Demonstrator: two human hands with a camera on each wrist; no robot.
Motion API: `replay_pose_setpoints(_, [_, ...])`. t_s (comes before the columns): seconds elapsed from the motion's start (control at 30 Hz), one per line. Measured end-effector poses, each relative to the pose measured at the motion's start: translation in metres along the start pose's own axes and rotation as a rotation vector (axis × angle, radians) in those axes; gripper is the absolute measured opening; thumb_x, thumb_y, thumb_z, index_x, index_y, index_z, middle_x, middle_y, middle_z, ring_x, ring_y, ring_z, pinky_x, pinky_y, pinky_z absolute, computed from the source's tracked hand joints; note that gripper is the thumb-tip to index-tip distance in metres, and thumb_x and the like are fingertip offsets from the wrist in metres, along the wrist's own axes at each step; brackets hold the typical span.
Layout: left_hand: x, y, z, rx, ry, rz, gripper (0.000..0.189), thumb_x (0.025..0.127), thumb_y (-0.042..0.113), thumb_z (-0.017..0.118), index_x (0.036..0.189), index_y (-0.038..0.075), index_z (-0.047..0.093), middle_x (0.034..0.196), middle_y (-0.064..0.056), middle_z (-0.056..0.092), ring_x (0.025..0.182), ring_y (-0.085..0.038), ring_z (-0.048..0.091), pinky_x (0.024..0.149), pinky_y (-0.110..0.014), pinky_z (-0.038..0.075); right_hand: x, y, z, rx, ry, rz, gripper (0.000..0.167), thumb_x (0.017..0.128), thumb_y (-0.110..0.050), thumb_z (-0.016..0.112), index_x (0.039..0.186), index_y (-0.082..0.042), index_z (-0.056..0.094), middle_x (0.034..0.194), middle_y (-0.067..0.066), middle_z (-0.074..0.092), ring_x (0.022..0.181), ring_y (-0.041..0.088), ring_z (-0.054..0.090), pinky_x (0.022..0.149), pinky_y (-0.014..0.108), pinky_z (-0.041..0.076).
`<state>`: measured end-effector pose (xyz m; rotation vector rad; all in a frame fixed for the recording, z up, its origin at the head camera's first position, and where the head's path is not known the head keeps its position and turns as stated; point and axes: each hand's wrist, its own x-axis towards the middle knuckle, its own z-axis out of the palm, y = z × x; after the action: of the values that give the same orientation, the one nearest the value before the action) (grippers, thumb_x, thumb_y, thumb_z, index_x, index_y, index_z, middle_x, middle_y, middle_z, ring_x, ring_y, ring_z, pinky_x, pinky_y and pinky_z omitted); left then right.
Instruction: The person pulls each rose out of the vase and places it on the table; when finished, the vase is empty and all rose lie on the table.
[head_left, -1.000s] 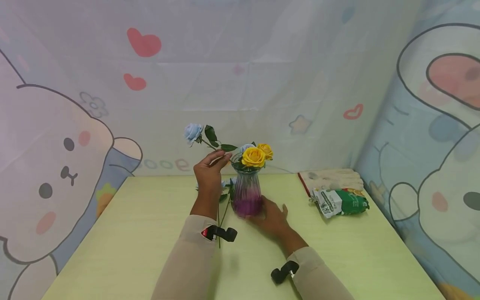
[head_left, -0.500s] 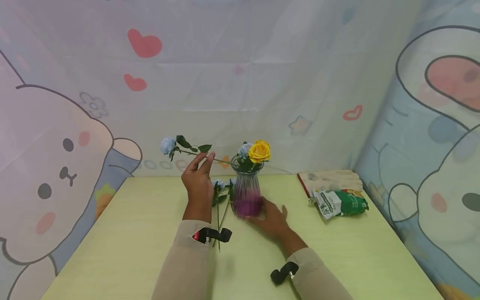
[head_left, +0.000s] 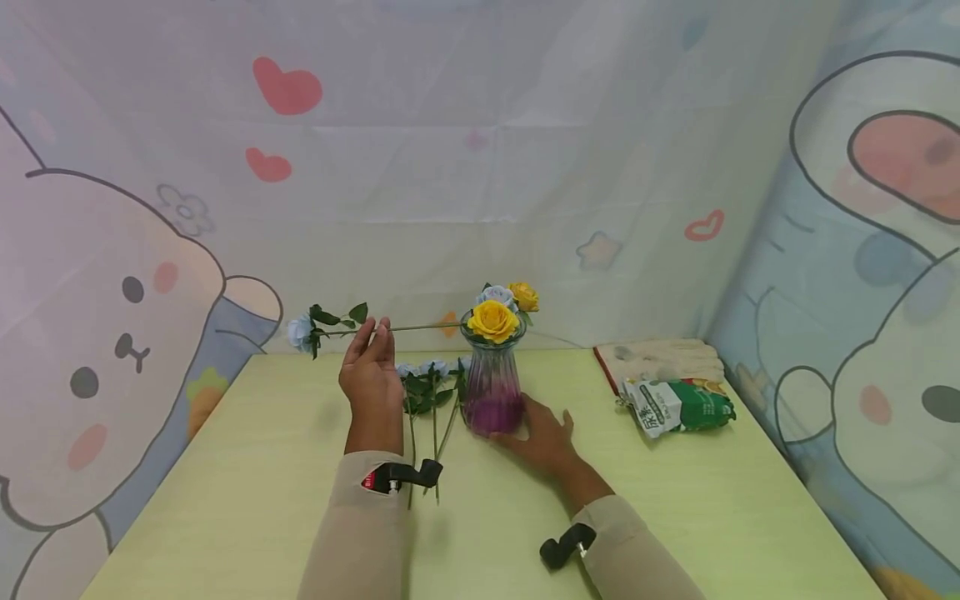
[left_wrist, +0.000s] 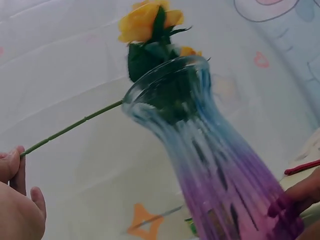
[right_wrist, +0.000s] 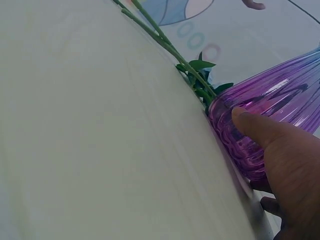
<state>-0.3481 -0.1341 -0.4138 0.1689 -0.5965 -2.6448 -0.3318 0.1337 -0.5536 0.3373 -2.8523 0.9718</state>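
Observation:
In the head view my left hand point(head_left: 372, 387) pinches the stem of a light-blue rose point(head_left: 300, 332). The rose lies nearly level, bloom to the left, and its stem point(left_wrist: 72, 127) runs right to the rim of a ribbed glass vase point(head_left: 492, 379). Whether the stem's end is inside the rim I cannot tell. My right hand point(head_left: 543, 433) grips the vase low down, thumb point(right_wrist: 255, 125) across its purple base. The vase stands upright, clear blue above and purple below. From its mouth rise a yellow rose point(head_left: 492, 321), a smaller yellow rose point(head_left: 525, 296) and a blue rose point(head_left: 497, 295).
Several blue roses point(head_left: 426, 392) with long green stems lie on the pale table point(head_left: 247, 500), left of the vase. At the right back are a cream knitted glove point(head_left: 667, 360) with a red edge and a green-and-white packet point(head_left: 682, 407). A printed cloth backdrop hangs behind.
My left hand has moved left and down with the blue rose, which has tipped from slanted to nearly level. The flowers in the vase have shifted. My right hand stays at the base.

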Motion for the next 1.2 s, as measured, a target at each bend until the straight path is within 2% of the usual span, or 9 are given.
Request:
replay_pose_setpoints(0.2, [0.013, 0.019, -0.013, -0.039, 0.038, 0.043, 0.019, 0.101, -0.011, 0.069, 0.111, 0.002, 0.079, 0.138, -0.012, 0.061, 0.106, -0.016, 0.080, 0.110, -0.027, 0.058, 0.000, 0.000, 0.000, -0.001, 0.005, -0.011, 0.102, 0.094, -0.070, 0.072, 0.168, -0.007, 0.041, 0.167, 0.015, 0.054, 0.154, 0.041, 0.051, 0.127, 0.082, 0.011])
replay_pose_setpoints(0.3, [0.019, 0.026, -0.022, -0.029, 0.041, 0.027, 0.019, 0.100, -0.012, 0.069, 0.111, 0.001, 0.079, 0.140, -0.011, 0.061, 0.104, -0.017, 0.081, 0.113, -0.029, 0.057, -0.001, 0.000, 0.000, 0.010, 0.016, -0.013, 0.102, 0.094, -0.068, 0.074, 0.167, -0.006, 0.042, 0.166, 0.015, 0.054, 0.154, 0.041, 0.051, 0.127, 0.083, 0.010])
replay_pose_setpoints(0.37, [0.023, 0.029, -0.028, 0.032, 0.036, 0.017, 0.019, 0.101, -0.011, 0.069, 0.112, 0.000, 0.080, 0.143, -0.012, 0.061, 0.104, -0.017, 0.081, 0.116, -0.029, 0.055, -0.001, 0.000, 0.000, 0.013, 0.012, -0.006, 0.101, 0.094, -0.068, 0.074, 0.168, -0.007, 0.041, 0.167, 0.014, 0.054, 0.155, 0.040, 0.050, 0.128, 0.081, 0.009])
replay_pose_setpoints(0.5, [0.029, 0.034, -0.045, 0.217, -0.002, -0.028, 0.019, 0.101, -0.010, 0.071, 0.112, 0.000, 0.082, 0.140, -0.009, 0.064, 0.107, -0.014, 0.080, 0.120, -0.028, 0.051, -0.002, 0.000, 0.000, 0.014, -0.002, 0.000, 0.101, 0.095, -0.068, 0.073, 0.168, -0.007, 0.040, 0.168, 0.014, 0.053, 0.155, 0.040, 0.050, 0.129, 0.081, 0.009])
replay_pose_setpoints(0.63, [0.033, 0.042, -0.064, 0.458, -0.103, -0.137, 0.021, 0.104, -0.006, 0.069, 0.110, 0.007, 0.084, 0.130, -0.003, 0.074, 0.110, -0.010, 0.079, 0.124, -0.028, 0.047, -0.002, 0.000, 0.000, 0.021, -0.013, 0.000, 0.102, 0.095, -0.067, 0.073, 0.169, -0.007, 0.039, 0.169, 0.014, 0.052, 0.156, 0.040, 0.049, 0.129, 0.081, 0.008])
replay_pose_setpoints(0.77, [0.035, 0.052, -0.085, 0.853, -0.263, -0.232, 0.021, 0.107, 0.007, 0.071, 0.125, 0.011, 0.082, 0.133, 0.004, 0.077, 0.129, -0.010, 0.073, 0.132, -0.035, 0.039, -0.003, -0.001, -0.001, 0.036, -0.012, -0.002, 0.102, 0.095, -0.067, 0.073, 0.169, -0.007, 0.038, 0.170, 0.014, 0.050, 0.158, 0.040, 0.047, 0.129, 0.081, 0.005])
replay_pose_setpoints(0.87, [0.034, 0.058, -0.100, 1.087, -0.348, -0.246, 0.031, 0.106, 0.015, 0.075, 0.136, 0.008, 0.077, 0.148, 0.000, 0.071, 0.152, -0.019, 0.056, 0.137, -0.045, 0.032, -0.004, -0.002, -0.002, 0.037, -0.015, 0.000, 0.103, 0.095, -0.068, 0.073, 0.170, -0.007, 0.037, 0.170, 0.014, 0.050, 0.159, 0.040, 0.046, 0.129, 0.081, 0.004])
replay_pose_setpoints(1.03, [0.035, 0.059, -0.120, 1.193, -0.381, -0.231, 0.033, 0.103, 0.015, 0.078, 0.134, 0.003, 0.077, 0.148, -0.005, 0.071, 0.165, -0.031, 0.037, 0.138, -0.059, 0.023, -0.003, -0.001, -0.002, 0.030, -0.019, -0.004, 0.102, 0.095, -0.068, 0.073, 0.170, -0.007, 0.038, 0.170, 0.014, 0.050, 0.158, 0.039, 0.047, 0.129, 0.081, 0.005])
replay_pose_setpoints(1.2, [0.036, 0.052, -0.132, 1.265, -0.427, -0.214, 0.033, 0.106, 0.013, 0.072, 0.136, 0.000, 0.075, 0.144, -0.009, 0.074, 0.156, -0.037, 0.049, 0.133, -0.059, 0.034, -0.001, 0.000, -0.001, 0.019, -0.012, -0.009, 0.101, 0.095, -0.067, 0.073, 0.169, -0.007, 0.039, 0.169, 0.014, 0.051, 0.157, 0.040, 0.048, 0.128, 0.081, 0.008])
